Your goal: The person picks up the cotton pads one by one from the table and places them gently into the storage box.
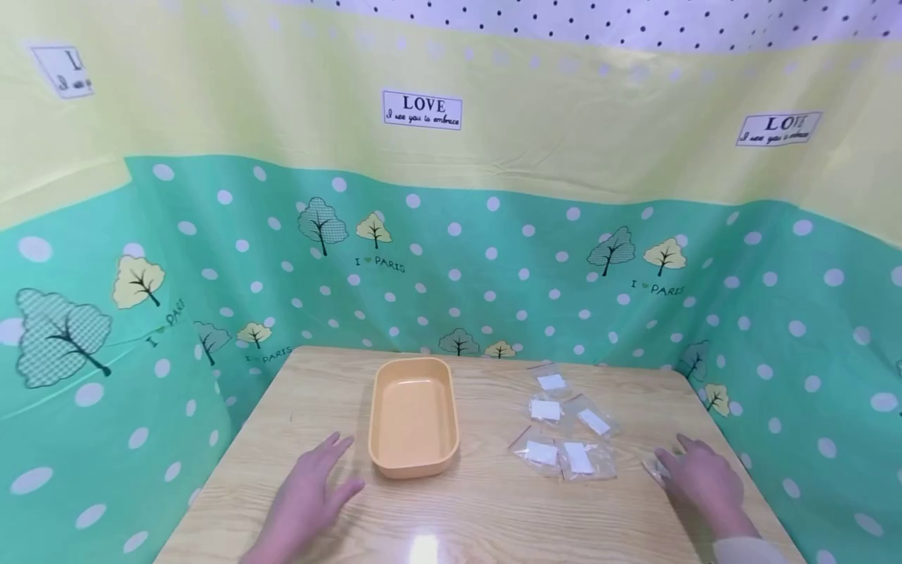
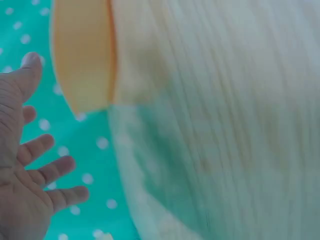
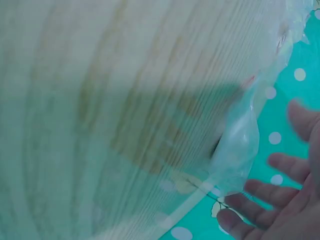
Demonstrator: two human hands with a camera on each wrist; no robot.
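Observation:
My left hand [image 1: 303, 497] hovers over the table to the left of an orange plastic tray [image 1: 414, 466], fingers spread and holding nothing. The left wrist view shows the same hand [image 2: 25, 170] apart from the tray's side [image 2: 82, 60]. On the right, my right hand [image 1: 707, 479] is at a small clear plastic bag [image 1: 655, 468], partly covered by the hand. In the right wrist view the fingers [image 3: 272, 192] are loosely spread beside the bag [image 3: 237, 145]; whether they touch it is hard to tell.
Several clear zip bags with white labels, one of them a bag [image 1: 541, 452] at the near left of the group, lie between the tray and my right hand. The wooden table [image 1: 493, 521] is enclosed by a green dotted curtain [image 1: 486, 274] at the back and sides.

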